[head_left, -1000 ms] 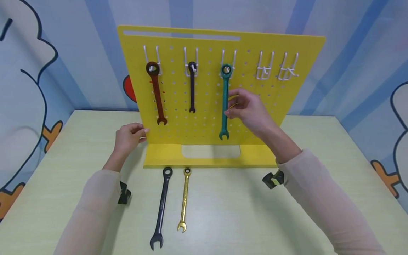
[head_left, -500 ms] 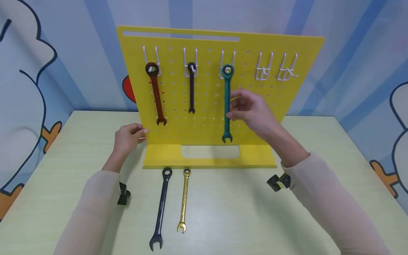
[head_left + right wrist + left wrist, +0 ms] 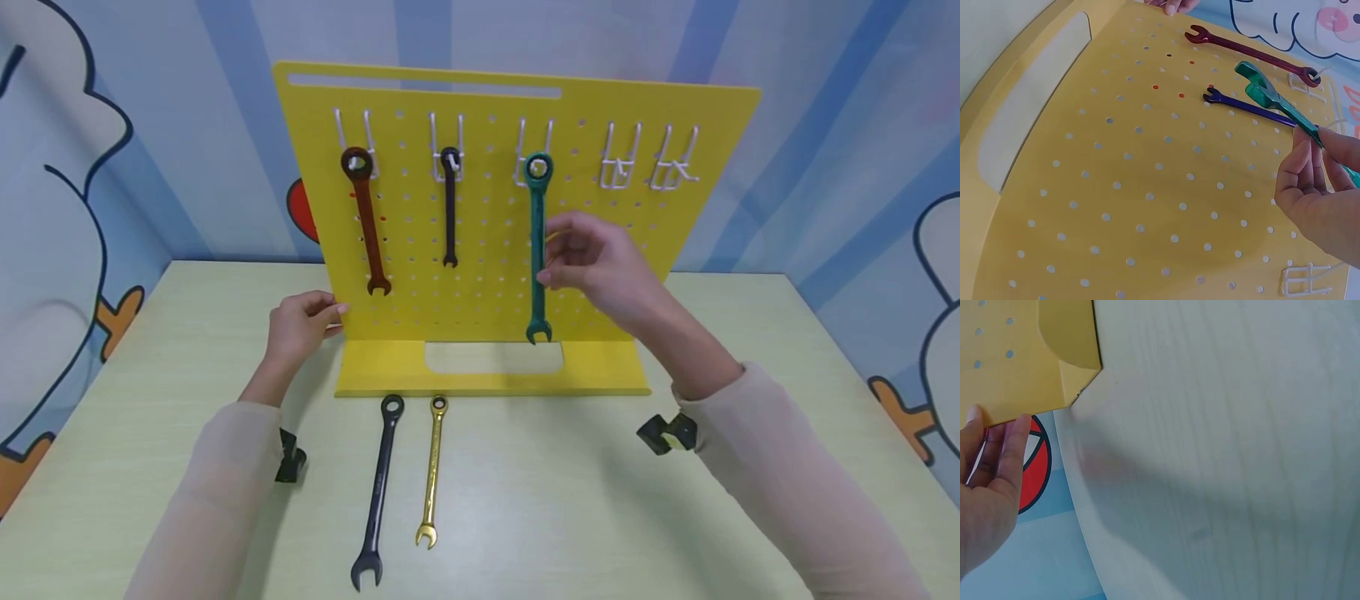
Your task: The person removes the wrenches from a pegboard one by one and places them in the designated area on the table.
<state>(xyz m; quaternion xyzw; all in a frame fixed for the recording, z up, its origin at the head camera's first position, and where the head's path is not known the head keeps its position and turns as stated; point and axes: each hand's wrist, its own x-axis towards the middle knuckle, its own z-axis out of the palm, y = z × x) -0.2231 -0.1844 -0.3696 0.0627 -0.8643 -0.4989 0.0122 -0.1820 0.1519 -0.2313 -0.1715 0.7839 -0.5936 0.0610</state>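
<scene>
Fingers of the right hand (image 3: 596,262) pinch the green combination wrench (image 3: 538,242) by its shank, its ring end in front of the 3rd hook (image 3: 520,148) from the left; how far the prong reaches through is unclear. The left hand (image 3: 302,323) grips the yellow pegboard (image 3: 487,332) at its left edge. Best to move the ring straight along the prong, untwisted, with the board braced against tipping.
</scene>
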